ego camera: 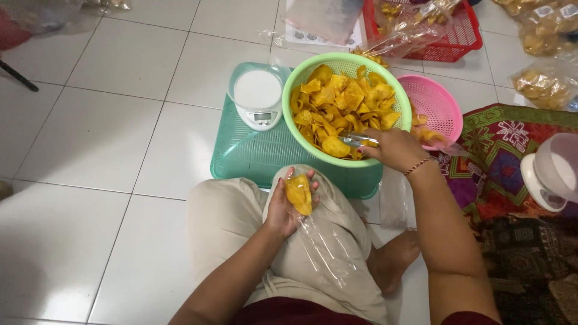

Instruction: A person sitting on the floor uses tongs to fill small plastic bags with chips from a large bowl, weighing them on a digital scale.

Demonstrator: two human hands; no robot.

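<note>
Left hand: my left hand (288,204) rests over my lap, palm up, fingers curled around the mouth of a clear plastic bag (319,241) with a few yellow chips (299,194) inside the top of it.
Bag: it trails from that hand down across my beige trousers (229,222), mostly flat and see-through.
Right hand: my right hand (394,148) reaches into the near edge of the green basket (301,72); its fingers are closed on metal tongs (356,139), whose tips lie among the chips.
Chip pile: the green basket is heaped with yellow-orange chips (340,102) and sits on an upturned teal tray (253,159) on the white tiled floor (90,132).
Scale: a small white kitchen scale (257,96) stands on the same tray, just left of the green basket, touching or nearly touching its rim; I cannot tell which.
Pink basket: a pink basket (436,102) sits just right of the green one, partly behind my right wrist, with a few chips in it.
Behind: a red basket (460,36) with bagged chips stands farther back, and more filled bags (542,78) lie at the right edge.
Right side: a patterned mat (512,156) covers the floor there, with a second white scale (551,174) on it.
</note>
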